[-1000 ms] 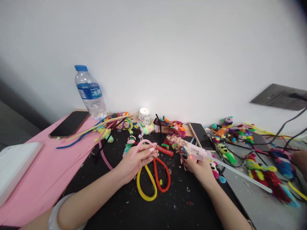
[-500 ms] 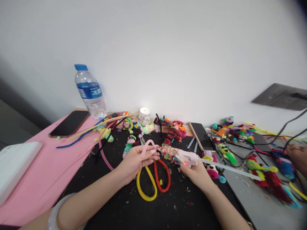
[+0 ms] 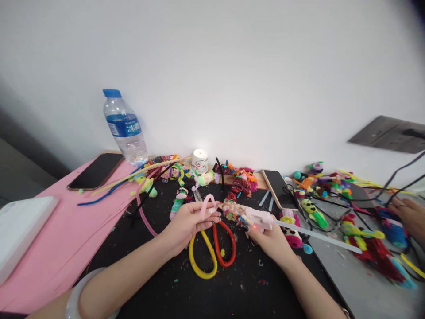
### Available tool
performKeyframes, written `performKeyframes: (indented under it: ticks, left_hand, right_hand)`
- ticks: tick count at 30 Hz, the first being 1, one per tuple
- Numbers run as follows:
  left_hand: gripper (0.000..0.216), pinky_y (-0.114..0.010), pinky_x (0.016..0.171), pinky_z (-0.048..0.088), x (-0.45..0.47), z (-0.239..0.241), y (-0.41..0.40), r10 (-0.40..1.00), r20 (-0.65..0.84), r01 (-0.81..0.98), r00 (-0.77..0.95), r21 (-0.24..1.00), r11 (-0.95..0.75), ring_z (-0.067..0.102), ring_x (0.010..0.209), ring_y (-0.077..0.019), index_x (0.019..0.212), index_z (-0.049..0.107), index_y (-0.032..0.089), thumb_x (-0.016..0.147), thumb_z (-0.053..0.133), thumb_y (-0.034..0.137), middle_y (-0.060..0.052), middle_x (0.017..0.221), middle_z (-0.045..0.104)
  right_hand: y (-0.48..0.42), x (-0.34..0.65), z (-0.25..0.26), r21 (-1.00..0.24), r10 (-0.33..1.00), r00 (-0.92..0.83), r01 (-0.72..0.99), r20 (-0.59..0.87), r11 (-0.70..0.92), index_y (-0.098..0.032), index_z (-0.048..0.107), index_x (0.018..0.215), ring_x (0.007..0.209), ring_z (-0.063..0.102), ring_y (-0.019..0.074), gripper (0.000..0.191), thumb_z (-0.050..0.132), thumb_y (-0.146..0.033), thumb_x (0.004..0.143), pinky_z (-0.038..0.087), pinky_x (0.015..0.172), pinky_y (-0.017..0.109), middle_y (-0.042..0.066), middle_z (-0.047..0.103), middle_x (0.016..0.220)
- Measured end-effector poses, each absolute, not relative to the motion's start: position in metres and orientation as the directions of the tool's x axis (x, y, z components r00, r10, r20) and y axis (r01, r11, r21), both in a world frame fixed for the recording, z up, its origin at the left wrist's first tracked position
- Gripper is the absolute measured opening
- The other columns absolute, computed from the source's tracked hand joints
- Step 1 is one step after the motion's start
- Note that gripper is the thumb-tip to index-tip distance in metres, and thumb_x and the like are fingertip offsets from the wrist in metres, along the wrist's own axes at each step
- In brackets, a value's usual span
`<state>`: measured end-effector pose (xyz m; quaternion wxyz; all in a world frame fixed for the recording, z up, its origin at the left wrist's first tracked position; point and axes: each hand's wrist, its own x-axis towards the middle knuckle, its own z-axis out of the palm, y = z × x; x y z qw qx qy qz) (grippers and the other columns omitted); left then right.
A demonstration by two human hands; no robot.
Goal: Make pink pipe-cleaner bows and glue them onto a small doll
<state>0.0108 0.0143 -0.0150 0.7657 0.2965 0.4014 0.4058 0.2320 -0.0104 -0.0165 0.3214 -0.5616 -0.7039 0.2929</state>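
My left hand (image 3: 194,223) pinches a pale pink pipe cleaner (image 3: 206,203) that curves up in a loop over the fingers. My right hand (image 3: 267,239) is wrapped round a white glue gun (image 3: 260,219), whose small red light glows. Colourful fuzz covers its front end, and the tip meets the pink piece at my left fingertips. A long clear glue stick (image 3: 318,236) juts out of the gun's back. Under my left hand lie scissors with one yellow handle (image 3: 203,277) and one red handle (image 3: 234,250); their blades are partly hidden.
Several pipe-cleaner figures (image 3: 312,212) lie along the wall and at right, among black cables. A water bottle (image 3: 124,128), a paper cup (image 3: 199,161) and two phones (image 3: 96,170) stand or lie at the back. Another person's hand (image 3: 410,217) is at the right edge.
The pink loop at my left fingertips has shifted slightly to the right. The other person's hand at the right edge has moved a little; my own hands stay nearly in place.
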Motion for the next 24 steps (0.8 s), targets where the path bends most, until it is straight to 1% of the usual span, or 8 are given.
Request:
performKeyframes:
  ticks: [3, 6, 8, 13, 19, 21, 24]
  left_hand:
    - [0.02, -0.014, 0.064, 0.052, 0.0108, -0.0162, 0.0148, 0.861, -0.372, -0.382, 0.347, 0.782, 0.492, 0.067, 0.071, -0.0108, 0.093, 0.068, 0.013, 0.073, 0.068, 0.016, -0.008, 0.084, 0.071]
    - [0.02, -0.013, 0.063, 0.052, 0.0111, -0.0166, 0.0153, 0.862, -0.375, -0.388, 0.34, 0.779, 0.492, 0.067, 0.071, -0.0108, 0.092, 0.068, 0.013, 0.072, 0.069, 0.017, -0.008, 0.084, 0.071]
    - [0.019, -0.013, 0.062, 0.051, 0.0113, -0.0162, 0.0153, 0.864, -0.372, -0.393, 0.34, 0.778, 0.49, 0.067, 0.071, -0.0105, 0.09, 0.068, 0.013, 0.071, 0.07, 0.017, -0.007, 0.083, 0.071]
    - [0.016, -0.013, 0.061, 0.052, 0.0111, -0.0158, 0.0154, 0.861, -0.375, -0.414, 0.343, 0.763, 0.497, 0.067, 0.07, -0.0108, 0.087, 0.066, 0.014, 0.072, 0.069, 0.015, -0.006, 0.081, 0.071]
    - [0.021, -0.014, 0.061, 0.052, 0.01, -0.0219, 0.0176, 0.863, -0.362, -0.444, 0.353, 0.747, 0.495, 0.068, 0.07, -0.0114, 0.095, 0.063, 0.013, 0.074, 0.068, 0.014, -0.008, 0.081, 0.071]
    - [0.022, -0.014, 0.061, 0.052, 0.0095, -0.0236, 0.018, 0.864, -0.351, -0.445, 0.361, 0.749, 0.49, 0.068, 0.071, -0.0115, 0.094, 0.062, 0.013, 0.073, 0.068, 0.014, -0.007, 0.081, 0.071]
    - [0.019, -0.013, 0.061, 0.052, 0.0091, -0.0237, 0.018, 0.858, -0.349, -0.44, 0.377, 0.748, 0.497, 0.068, 0.07, -0.0106, 0.091, 0.061, 0.014, 0.074, 0.068, 0.015, -0.006, 0.082, 0.07]
  right_hand:
    - [-0.01, 0.2316, -0.0163, -0.777, 0.976, -0.186, 0.595, 0.116, 0.206, -0.014, 0.068, 0.098, 0.068, 0.063, 0.0199, 0.027, 0.055, -0.025, 0.077, 0.053, 0.062, 0.03, 0.006, 0.071, 0.087]
    - [-0.0097, 0.2311, -0.0159, -0.771, 0.969, -0.212, 0.593, 0.129, 0.232, -0.014, 0.068, 0.098, 0.076, 0.064, 0.0214, 0.026, 0.055, -0.024, 0.077, 0.052, 0.071, 0.032, 0.007, 0.071, 0.092]
    - [-0.0097, 0.2313, -0.0159, -0.763, 0.969, -0.208, 0.601, 0.136, 0.236, -0.014, 0.068, 0.097, 0.079, 0.064, 0.0225, 0.026, 0.056, -0.024, 0.076, 0.052, 0.074, 0.033, 0.007, 0.071, 0.092]
    - [-0.0108, 0.2324, -0.0157, -0.758, 0.974, -0.177, 0.614, 0.141, 0.221, -0.014, 0.07, 0.09, 0.076, 0.064, 0.0241, 0.023, 0.056, -0.026, 0.075, 0.053, 0.068, 0.033, 0.008, 0.071, 0.09]
    - [-0.0104, 0.2317, -0.0152, -0.759, 0.978, -0.167, 0.618, 0.125, 0.203, -0.014, 0.07, 0.09, 0.069, 0.064, 0.0217, 0.024, 0.056, -0.025, 0.074, 0.053, 0.063, 0.032, 0.007, 0.071, 0.084]
    - [-0.0099, 0.2313, -0.0155, -0.758, 0.979, -0.166, 0.621, 0.121, 0.2, -0.014, 0.07, 0.09, 0.071, 0.064, 0.0222, 0.024, 0.056, -0.025, 0.074, 0.053, 0.064, 0.031, 0.007, 0.071, 0.086]
    - [-0.0097, 0.2315, -0.0165, -0.767, 0.977, -0.18, 0.609, 0.118, 0.205, -0.015, 0.069, 0.093, 0.079, 0.064, 0.0235, 0.024, 0.055, -0.024, 0.076, 0.053, 0.069, 0.032, 0.008, 0.07, 0.093]
